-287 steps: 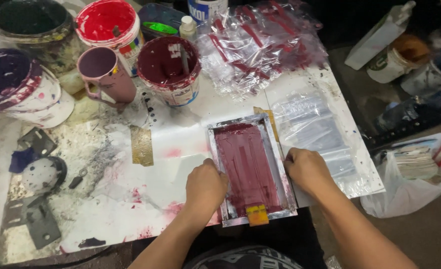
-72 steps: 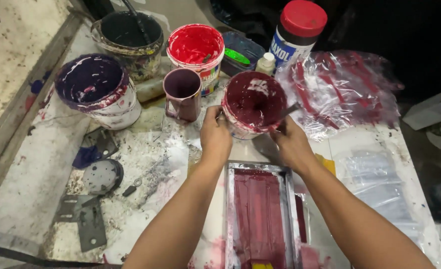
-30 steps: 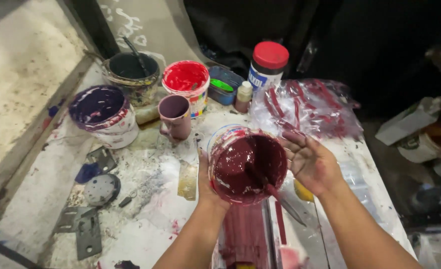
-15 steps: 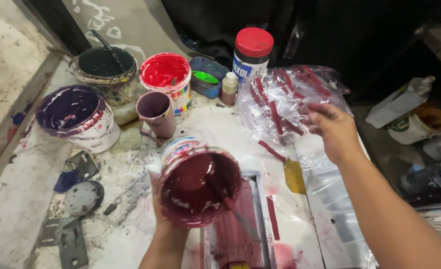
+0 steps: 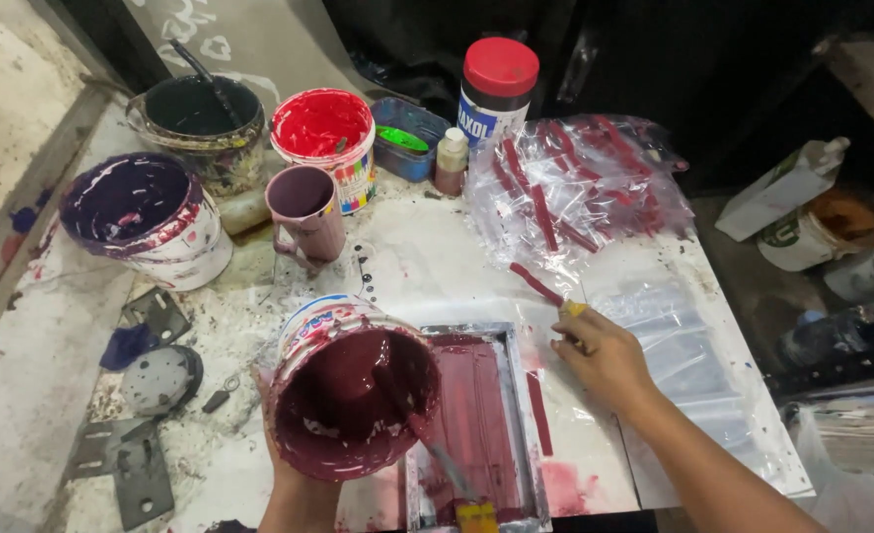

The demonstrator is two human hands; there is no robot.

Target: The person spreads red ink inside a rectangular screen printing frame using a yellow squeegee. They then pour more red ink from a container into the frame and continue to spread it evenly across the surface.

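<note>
- the left hand [image 5: 294,489] is wrapping around the bottom of a tub of dark red ink [image 5: 350,390], fingers closed on it from below, and is tipping its open mouth toward the camera and down at the frame.
- the tub is hanging just left of the metal frame [image 5: 476,424], overlapping the frame's left edge; the frame is lying flat on the stained table [image 5: 427,266] with its long side running away from the person, its inside coated in the same dark red.
- a stick [image 5: 437,449] is leaning out of the tub's lower rim, slanting down and right over the frame toward the yellow clip [image 5: 476,515] at the frame's near end.
- the right hand [image 5: 605,357] is resting on the table just right of the frame, curled loosely shut around a small yellow-tipped thing [image 5: 573,310] poking out past the knuckles; what it is cannot be told.
- of the two hands, the left one is nearer the frame, with the tub directly beside it.
- a heap of clear plastic bags with red strips [image 5: 575,188] is lying beyond the right hand, far right of the frame.
- beyond the frame, a pink mug [image 5: 304,207], a bright red tub [image 5: 323,133], a purple tub [image 5: 141,212] and a red-capped jar [image 5: 496,84] are standing well apart from it.
</note>
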